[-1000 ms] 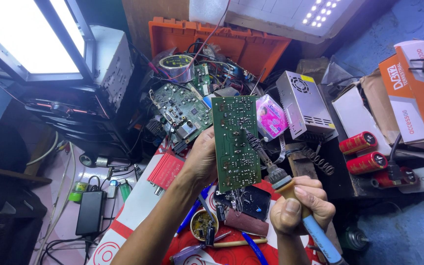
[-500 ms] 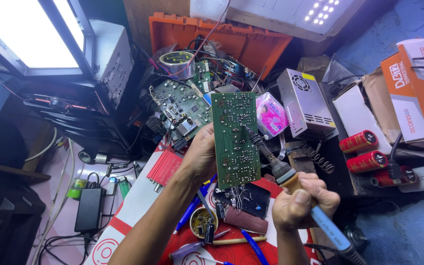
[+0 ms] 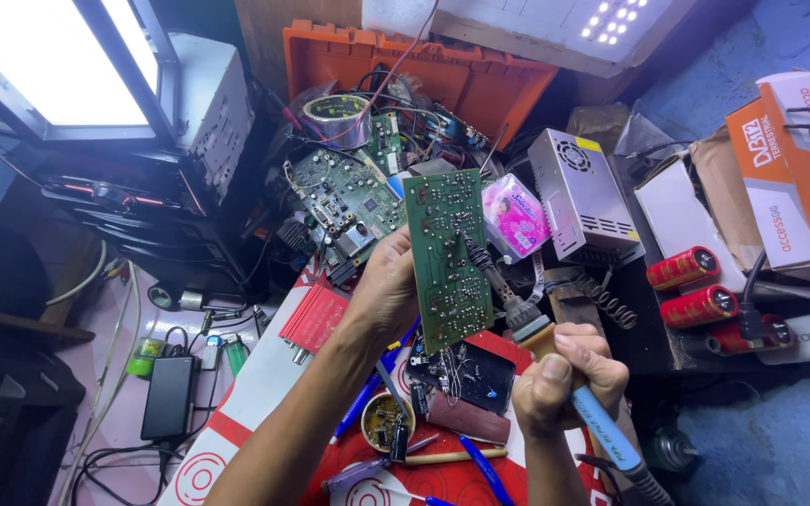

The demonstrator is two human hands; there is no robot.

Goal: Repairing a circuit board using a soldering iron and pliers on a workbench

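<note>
The green board is held upright above the cluttered bench, solder side toward the camera, gripped along its left edge by the left hand, whose fingers are wrapped behind it. The soldering iron is clasped in the right hand, fingers closed round its blue handle, and its tip is laid against the board near the middle. A joint appears to be under heat; a steady tip and a still board are called for next. Below lie a small dark board, a tin and pens. Behind are another board, a tape roll, a metal supply box and red capacitors. Little room is left among the wires.
</note>
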